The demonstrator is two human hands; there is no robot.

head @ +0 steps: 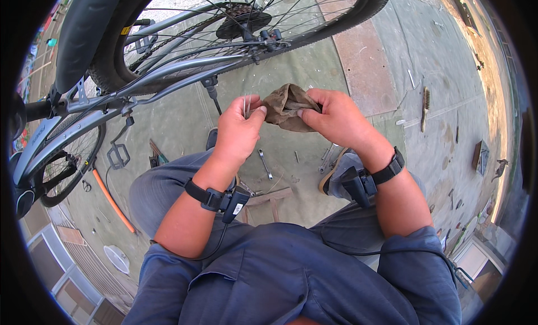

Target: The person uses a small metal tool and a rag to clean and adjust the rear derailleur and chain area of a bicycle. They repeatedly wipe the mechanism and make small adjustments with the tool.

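A brown, stained cloth [290, 108] is bunched up in front of me, at the height of both hands. My right hand [334, 115] pinches its right side between thumb and fingers. With thumb and fingers closed, my left hand [243, 119] touches the cloth's left edge; thin metal prongs [247, 105], perhaps tweezers, stick up from that hand. What the folds of the cloth may cover is hidden. Beyond my left hand stands a grey bicycle [185, 66], its spoked wheel with a knobbly tyre [315, 39] reaching across the top of the view.
On the ground lie a wrench [265, 164], a small metal rod [297, 157], another wrench [411, 78], a wire brush [425, 108] and a flat rusty plate [365, 68]. An orange tube [112, 202] lies at the left, near a bicycle pedal [118, 156]. A low wooden frame [269, 197] is between my legs.
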